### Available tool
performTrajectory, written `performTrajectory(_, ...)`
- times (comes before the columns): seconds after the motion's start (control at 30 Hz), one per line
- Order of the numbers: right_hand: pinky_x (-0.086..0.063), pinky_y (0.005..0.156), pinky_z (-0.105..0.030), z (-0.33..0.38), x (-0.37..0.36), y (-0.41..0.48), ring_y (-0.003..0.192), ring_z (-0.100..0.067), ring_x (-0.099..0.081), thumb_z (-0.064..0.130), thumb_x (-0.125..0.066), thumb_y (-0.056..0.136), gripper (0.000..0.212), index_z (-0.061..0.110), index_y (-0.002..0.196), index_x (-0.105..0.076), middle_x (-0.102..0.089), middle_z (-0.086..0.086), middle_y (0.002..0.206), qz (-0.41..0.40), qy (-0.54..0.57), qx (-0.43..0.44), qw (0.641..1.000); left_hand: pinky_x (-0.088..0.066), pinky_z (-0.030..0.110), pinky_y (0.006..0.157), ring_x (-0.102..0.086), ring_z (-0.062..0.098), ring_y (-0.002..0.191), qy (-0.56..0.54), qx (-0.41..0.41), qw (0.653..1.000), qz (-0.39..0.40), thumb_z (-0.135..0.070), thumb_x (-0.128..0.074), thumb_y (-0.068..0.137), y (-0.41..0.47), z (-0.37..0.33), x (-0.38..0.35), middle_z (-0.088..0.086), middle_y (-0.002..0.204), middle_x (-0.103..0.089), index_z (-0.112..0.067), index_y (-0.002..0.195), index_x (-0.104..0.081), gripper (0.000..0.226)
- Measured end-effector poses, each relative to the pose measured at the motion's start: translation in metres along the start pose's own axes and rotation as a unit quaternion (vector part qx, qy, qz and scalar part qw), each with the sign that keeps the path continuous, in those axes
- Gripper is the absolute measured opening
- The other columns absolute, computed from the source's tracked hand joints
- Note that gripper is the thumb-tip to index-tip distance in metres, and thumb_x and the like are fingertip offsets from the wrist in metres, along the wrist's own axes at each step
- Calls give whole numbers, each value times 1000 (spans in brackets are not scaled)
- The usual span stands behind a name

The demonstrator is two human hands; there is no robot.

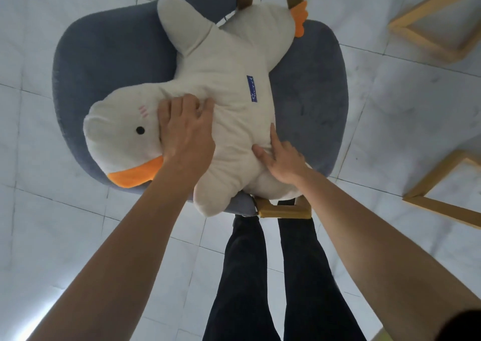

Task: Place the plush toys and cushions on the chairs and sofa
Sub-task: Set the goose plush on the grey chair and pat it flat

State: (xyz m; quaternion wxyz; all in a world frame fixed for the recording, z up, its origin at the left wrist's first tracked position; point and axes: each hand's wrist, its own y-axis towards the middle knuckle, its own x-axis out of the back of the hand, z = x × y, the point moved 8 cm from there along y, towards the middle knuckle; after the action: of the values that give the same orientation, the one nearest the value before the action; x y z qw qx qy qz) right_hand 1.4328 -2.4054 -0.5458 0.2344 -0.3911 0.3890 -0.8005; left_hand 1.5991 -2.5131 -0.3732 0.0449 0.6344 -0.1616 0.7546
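Head view, looking straight down: the plush duck (pixel 226 62) is lying flat across the seat of a grey-blue chair (pixel 109 52), head towards the left, feet up by the far edge. It fills most of the seat, and one soft lobe hangs over the near rim.

The left hand (pixel 186 132) is dug into the neck just beside the head, fingers curled into the fabric, so it's got a proper grip. The right hand (pixel 286 163) sits on the lower flank. Its index finger lies straight along the body and the thumb pokes in, but the other fingers are tucked out of sight, so I can't tell if it's actually gripping.

The duck is cream and fuzzy, with an orange beak (pixel 135 175), an orange foot (pixel 300 18), a black bead eye (pixel 140 130) and a small blue label (pixel 252 89). The chair is a rounded shell in short velvety fabric on a light wooden leg frame (pixel 283 210).

Pale glossy floor tiles (pixel 390 106) lie all around. Two more light wooden frames (pixel 437 23) stand off to the right, well apart from the chair. The person's legs in dark trousers (pixel 260 275) are right up against the near edge.
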Motion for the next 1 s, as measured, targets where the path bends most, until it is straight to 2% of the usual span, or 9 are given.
performTrajectory(0.1, -24, 118, -56, -2, 8, -5, 144, -36, -34, 83, -13, 88, 91, 33, 156, 22, -31, -15, 160, 6, -19, 6, 1000, -15, 60, 122, -44, 49, 131, 26, 22, 999, 16, -15, -45, 92, -4, -22, -1, 27, 138, -51, -4, 146, -47, 56)
performTrajectory(0.27, 0, 124, -56, -26, -21, -35, 157, -27, 6, 90, -20, 79, 108, 30, 153, 30, 19, -4, 169, 83, -103, 50, 990, -1, 57, 125, -12, 42, 156, -33, -103, 994, 14, -47, -42, 103, -40, -61, -31, 26, 167, -12, -19, 160, -29, 64)
performTrajectory(0.4, -8, 124, -58, -66, -31, -25, 156, -33, 2, 87, -42, 77, 110, 42, 154, 23, 16, -7, 169, 98, -84, 21, 991, -1, 54, 126, -13, 39, 156, -29, -103, 993, 41, -50, -42, 104, -49, -43, -60, 24, 167, -14, -23, 160, -29, 64)
performTrajectory(0.53, -17, 124, -53, -61, -21, -18, 156, -31, -8, 91, -26, 78, 101, 41, 158, 9, 0, -1, 170, 85, -8, 43, 995, 1, 52, 126, -16, 40, 155, -33, -95, 995, 8, -46, -43, 104, -48, -51, -51, 25, 166, -17, -16, 160, -29, 65)
performTrajectory(0.67, -12, 124, -41, -11, 52, -12, 157, -19, -3, 70, -28, 99, 80, 30, 162, 0, 4, 3, 171, -130, 97, 107, 981, -3, 51, 126, -16, 41, 154, -52, -61, 997, -21, -42, -51, 102, -64, -47, -47, 29, 164, -22, 1, 157, -27, 74)
performTrajectory(0.73, -9, 125, -37, 39, 93, -9, 157, -24, -4, 54, -33, 105, 71, 19, 162, -8, 1, -10, 170, -240, 123, 179, 946, -6, 51, 127, -18, 42, 153, -62, -37, 997, -18, -42, -51, 102, -76, -47, -48, 29, 163, -22, 6, 156, -25, 76)
performTrajectory(0.8, -13, 127, -45, 92, 112, 1, 156, -35, -9, 50, -36, 105, 71, 9, 160, -19, -4, -24, 167, -287, 99, 270, 914, -7, 51, 127, -18, 41, 154, -60, -14, 998, -11, -41, -50, 103, -84, -45, -50, 29, 164, -21, 7, 156, -23, 76)
performTrajectory(0.87, -14, 124, -56, 126, 109, 28, 156, -38, -6, 57, -35, 103, 74, 15, 161, -19, -3, -21, 168, -260, 21, 306, 916, -5, 49, 128, -16, 39, 154, -59, -2, 998, -8, -39, -48, 104, -86, -43, -53, 28, 164, -22, 7, 156, -22, 73)
performTrajectory(1.0, -5, 125, -51, 131, 98, 72, 157, -29, 3, 67, -26, 100, 74, 31, 162, -6, 4, -6, 171, -178, -100, 301, 931, -5, 47, 128, -22, 38, 154, -59, 3, 998, 12, -38, -44, 106, -81, -43, -64, 27, 164, -24, 8, 155, -24, 70)
